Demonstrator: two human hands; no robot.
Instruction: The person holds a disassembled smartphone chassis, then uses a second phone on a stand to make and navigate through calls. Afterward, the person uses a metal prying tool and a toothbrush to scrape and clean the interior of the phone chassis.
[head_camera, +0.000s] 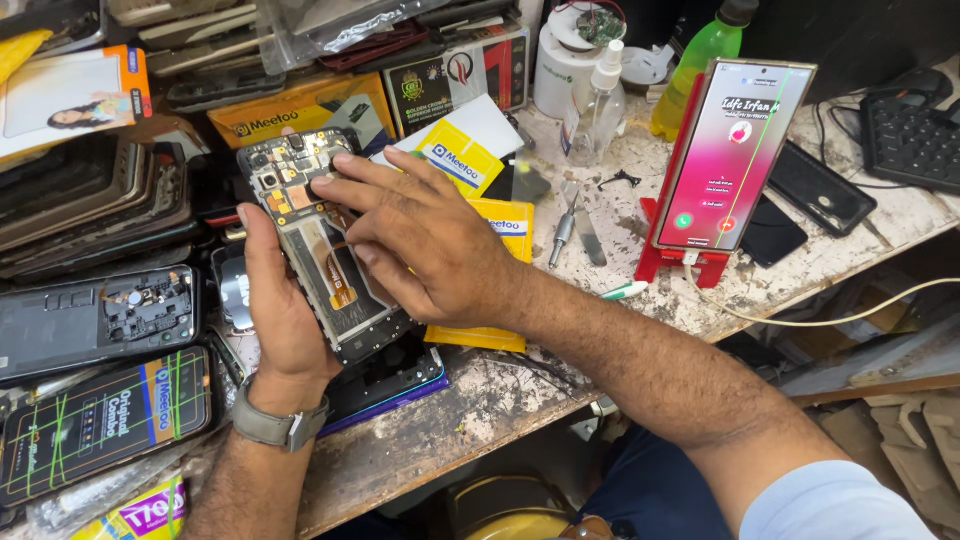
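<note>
Head view: left hand cups opened phone from 9 o'clock, fingers wrapped under, tilting the internals up to view. Right hand lies flat on it, fingertip pressing near the camera end at 11. Stacked phones crowd the 9 side; bench edge near at 6, open room toward 3, w/ tweezers.

- We have one view only, from a camera worn on the head.
- It looks steeply down and forward over a worn workbench, from close range.
- Both forearms enter from the bottom edge; the left hand and right hand sit left of centre.
- The bench's front edge runs diagonally, so the view is tilted.
- No second view to share anything.
</note>
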